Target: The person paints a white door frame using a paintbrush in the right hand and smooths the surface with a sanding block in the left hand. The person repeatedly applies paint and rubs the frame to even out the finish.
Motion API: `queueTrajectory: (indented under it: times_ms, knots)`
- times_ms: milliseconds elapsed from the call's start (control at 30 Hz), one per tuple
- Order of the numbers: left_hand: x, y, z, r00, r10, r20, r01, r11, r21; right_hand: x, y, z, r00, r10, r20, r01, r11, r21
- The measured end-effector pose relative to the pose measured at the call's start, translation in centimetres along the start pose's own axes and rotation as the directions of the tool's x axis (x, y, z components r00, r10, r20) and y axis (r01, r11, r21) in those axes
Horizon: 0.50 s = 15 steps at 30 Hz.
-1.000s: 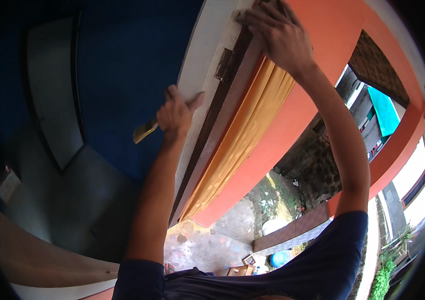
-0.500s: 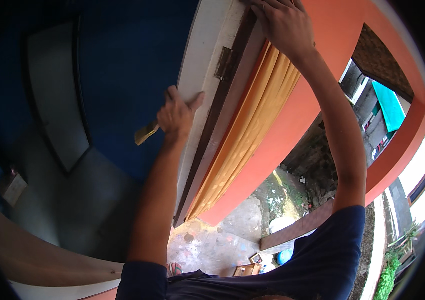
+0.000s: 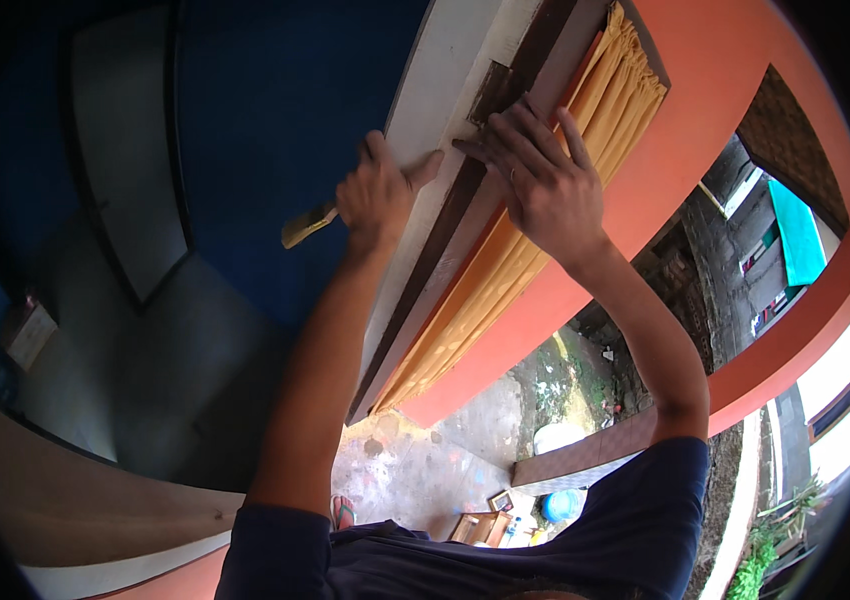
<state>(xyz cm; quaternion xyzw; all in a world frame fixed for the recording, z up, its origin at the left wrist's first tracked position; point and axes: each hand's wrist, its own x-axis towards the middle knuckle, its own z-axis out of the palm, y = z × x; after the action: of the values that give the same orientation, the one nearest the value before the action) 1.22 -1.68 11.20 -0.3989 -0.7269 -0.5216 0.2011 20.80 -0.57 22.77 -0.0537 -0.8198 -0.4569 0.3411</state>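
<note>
My left hand (image 3: 377, 195) is closed round a paintbrush (image 3: 307, 225), whose pale yellow end sticks out to the left; its handle is hidden in the hand. The thumb of that hand rests against the white face of the door frame (image 3: 445, 75). On the frame's dark brown edge lies my right hand (image 3: 550, 190), fingers stretched and apart, just below a metal hinge plate (image 3: 493, 92). Whether anything thin lies under its fingertips cannot be made out.
A yellow curtain (image 3: 465, 310) hangs right of the frame, beside an orange wall (image 3: 660, 150). Left is a dark blue room with a pale door panel (image 3: 130, 150). Below, on the stained floor (image 3: 395, 475), are a wooden item (image 3: 480, 528) and a blue container (image 3: 563, 505).
My right hand has come down along the frame from its upper part to just below the hinge plate. The left hand keeps the paintbrush against the frame; the view has shifted slightly.
</note>
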Motion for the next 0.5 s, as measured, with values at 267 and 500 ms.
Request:
queueTrajectory:
  times_ms: [267, 500]
  knots:
    - [0.3, -0.2, -0.3, 1.0, 0.02, 0.002, -0.02, 0.998, 0.062, -5.5, -5.6, 2.2, 0.94, -0.241, 0.242, 0.211, 0.967, 0.143]
    - [0.5, -0.3, -0.4, 0.999, 0.032, 0.011, -0.033, 0.997, 0.065, -8.9, -9.7, 5.3, 0.957, -0.198, 0.212, 0.192, 0.98, 0.05]
